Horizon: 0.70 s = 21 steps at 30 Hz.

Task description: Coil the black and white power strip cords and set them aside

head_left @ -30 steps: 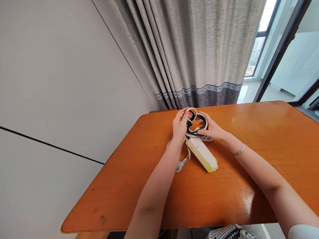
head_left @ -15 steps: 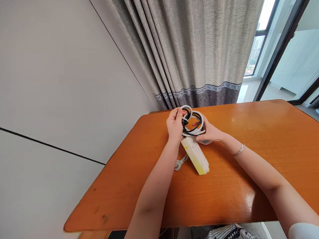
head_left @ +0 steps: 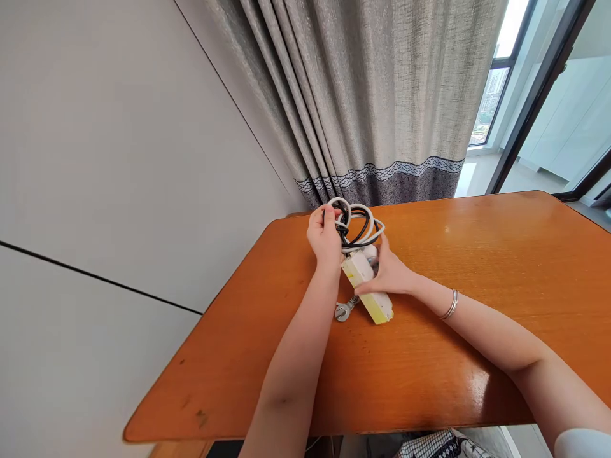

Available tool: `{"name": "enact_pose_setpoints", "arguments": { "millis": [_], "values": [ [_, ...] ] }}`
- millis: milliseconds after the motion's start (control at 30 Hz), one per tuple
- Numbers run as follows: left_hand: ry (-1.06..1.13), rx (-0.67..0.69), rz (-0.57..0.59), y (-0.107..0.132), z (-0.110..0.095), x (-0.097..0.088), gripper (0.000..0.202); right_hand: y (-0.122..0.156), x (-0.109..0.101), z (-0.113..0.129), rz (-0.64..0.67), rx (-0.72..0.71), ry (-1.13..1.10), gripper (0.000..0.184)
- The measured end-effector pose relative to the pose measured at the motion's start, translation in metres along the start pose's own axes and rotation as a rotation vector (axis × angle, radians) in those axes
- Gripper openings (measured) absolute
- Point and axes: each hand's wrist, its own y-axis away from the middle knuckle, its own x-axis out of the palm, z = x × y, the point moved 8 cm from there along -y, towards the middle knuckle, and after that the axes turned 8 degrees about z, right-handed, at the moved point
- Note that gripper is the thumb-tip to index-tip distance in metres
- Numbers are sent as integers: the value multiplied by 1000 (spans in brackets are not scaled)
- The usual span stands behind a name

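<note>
A white power strip [head_left: 365, 286] with a yellowed end is tilted up from the orange wooden table [head_left: 429, 356]. Above it sits a coil of white and black cable [head_left: 356, 226]. My left hand [head_left: 324, 238] is closed around the left side of the coil, holding it up. My right hand [head_left: 389, 273] grips the body of the power strip from the right. The strip's grey plug [head_left: 342, 311] lies on the table just left of the strip.
A grey curtain [head_left: 372, 95] with a patterned band hangs behind the table's far edge. A pale wall [head_left: 119, 159] runs along the left. A window with a dark frame [head_left: 534, 95] is at the right. Checked cloth [head_left: 429, 445] shows under the near edge.
Both hands shifted left with the coil and strip. My right hand moved from under the coil down onto the strip's body, and the strip tilted up more steeply.
</note>
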Motion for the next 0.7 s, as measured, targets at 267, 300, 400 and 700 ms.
{"name": "enact_pose_setpoints", "arguments": {
  "millis": [267,300,400,700],
  "values": [
    [224,-174,-56,-6,14,-7,40,7,6,14,80,160,205,118],
    [232,-175,-58,-9,14,-10,40,7,6,14,91,169,199,118],
    [233,-178,-40,-20,14,-20,37,8,9,16,147,162,139,115],
    [333,-279,-104,-24,31,-27,35,15,29,10,255,239,-119,101]
  ]
}}
